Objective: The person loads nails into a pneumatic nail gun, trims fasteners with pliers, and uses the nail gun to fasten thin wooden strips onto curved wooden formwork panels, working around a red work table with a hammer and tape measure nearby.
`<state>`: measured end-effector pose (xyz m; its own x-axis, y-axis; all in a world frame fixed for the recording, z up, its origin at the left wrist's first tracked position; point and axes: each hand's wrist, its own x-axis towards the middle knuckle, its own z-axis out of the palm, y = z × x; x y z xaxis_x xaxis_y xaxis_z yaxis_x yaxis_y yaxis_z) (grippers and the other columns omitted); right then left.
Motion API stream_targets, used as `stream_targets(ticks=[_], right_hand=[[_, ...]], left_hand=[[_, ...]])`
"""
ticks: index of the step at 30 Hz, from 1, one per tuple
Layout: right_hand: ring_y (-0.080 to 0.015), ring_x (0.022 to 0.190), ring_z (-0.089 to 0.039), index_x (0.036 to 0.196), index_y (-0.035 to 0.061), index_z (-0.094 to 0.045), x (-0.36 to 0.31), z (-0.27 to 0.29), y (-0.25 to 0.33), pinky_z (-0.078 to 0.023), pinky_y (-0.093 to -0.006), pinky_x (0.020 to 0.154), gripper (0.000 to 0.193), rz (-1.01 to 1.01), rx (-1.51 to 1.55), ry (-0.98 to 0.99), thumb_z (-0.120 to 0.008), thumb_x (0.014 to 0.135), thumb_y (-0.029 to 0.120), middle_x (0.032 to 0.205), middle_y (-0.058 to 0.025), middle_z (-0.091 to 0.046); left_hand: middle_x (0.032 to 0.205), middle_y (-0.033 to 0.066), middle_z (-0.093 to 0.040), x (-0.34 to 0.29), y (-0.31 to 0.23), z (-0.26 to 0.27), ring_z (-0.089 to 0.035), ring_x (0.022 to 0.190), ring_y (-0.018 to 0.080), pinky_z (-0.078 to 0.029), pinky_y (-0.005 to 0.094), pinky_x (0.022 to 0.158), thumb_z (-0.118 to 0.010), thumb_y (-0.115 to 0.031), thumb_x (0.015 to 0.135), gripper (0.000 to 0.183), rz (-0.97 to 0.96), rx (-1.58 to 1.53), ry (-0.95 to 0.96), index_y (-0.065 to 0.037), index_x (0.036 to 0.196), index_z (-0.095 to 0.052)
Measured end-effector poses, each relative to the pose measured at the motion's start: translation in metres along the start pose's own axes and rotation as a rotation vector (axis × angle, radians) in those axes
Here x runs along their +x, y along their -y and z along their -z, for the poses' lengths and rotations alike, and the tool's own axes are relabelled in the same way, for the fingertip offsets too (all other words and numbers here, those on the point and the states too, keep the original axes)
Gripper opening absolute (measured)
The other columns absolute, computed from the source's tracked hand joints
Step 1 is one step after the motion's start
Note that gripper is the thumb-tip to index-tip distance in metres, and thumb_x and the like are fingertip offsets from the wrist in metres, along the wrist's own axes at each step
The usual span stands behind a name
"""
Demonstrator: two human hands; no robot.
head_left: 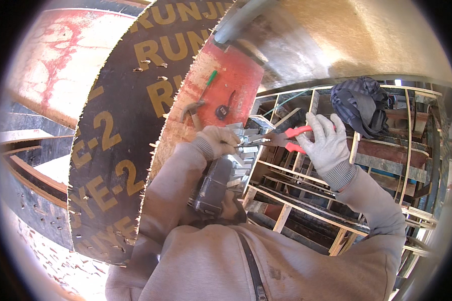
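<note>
Over on the left hand (pixel 217 142): gloved, knuckles up, fingers bunched, pointing right | down the left forearm (pixel 178 168): sleeved, slanting up rightward | across to the right hand (pixel 328 143): gloved, raised, fingers bent in a wide grip | along the right forearm (pixel 372 200): sleeved, angled leftward from a bent elbow

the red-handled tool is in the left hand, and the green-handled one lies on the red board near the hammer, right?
Not quite: the head view shows the red-handled tool in the right hand. The green-handled one does lie on the red board near the hammer.
</note>
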<state>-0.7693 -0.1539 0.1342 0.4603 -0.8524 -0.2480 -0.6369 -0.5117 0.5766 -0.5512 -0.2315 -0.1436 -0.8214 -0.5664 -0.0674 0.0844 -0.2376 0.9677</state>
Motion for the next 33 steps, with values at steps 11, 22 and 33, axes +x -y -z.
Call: stream_targets(ticks=[11,22,33], right_hand=[[-0.0363,0.124,-0.055,0.111,0.0095,-0.068,0.03,0.008,0.01,-0.038,-0.0595,0.105,0.03,0.156,-0.005,0.123,-0.061,0.086,0.024,0.138,-0.0234,-0.056],[-0.0274,0.091,-0.06,0.096,0.0095,-0.064,0.035,0.028,0.015,-0.047,-0.038,0.077,0.019,0.231,0.036,0.384,-0.063,0.081,0.021,0.112,-0.017,-0.063],[-0.0274,0.093,-0.066,0.151,-0.001,-0.039,0.042,0.034,0.026,-0.053,-0.0393,0.077,0.065,0.132,-0.044,0.692,-0.057,0.093,0.021,0.11,-0.0183,-0.066]], left_hand=[[0.101,0.0108,-0.075,-0.001,0.004,-0.004,-0.07,0.096,0.0187,-0.057,0.0314,0.086,-0.082,0.006,0.069,0.021,-0.003,-0.08,0.016,-0.001,0.089,-0.079],[0.098,0.0081,-0.075,-0.001,0.008,-0.006,-0.07,0.093,0.0176,-0.056,0.0307,0.084,-0.083,0.005,0.069,0.018,-0.027,-0.111,0.004,-0.003,0.085,-0.078],[0.107,0.01,-0.073,0.01,0.025,-0.02,-0.067,0.103,0.0202,-0.054,0.0326,0.092,-0.083,0.007,0.07,0.025,-0.063,-0.102,0.067,-0.002,0.093,-0.077]])
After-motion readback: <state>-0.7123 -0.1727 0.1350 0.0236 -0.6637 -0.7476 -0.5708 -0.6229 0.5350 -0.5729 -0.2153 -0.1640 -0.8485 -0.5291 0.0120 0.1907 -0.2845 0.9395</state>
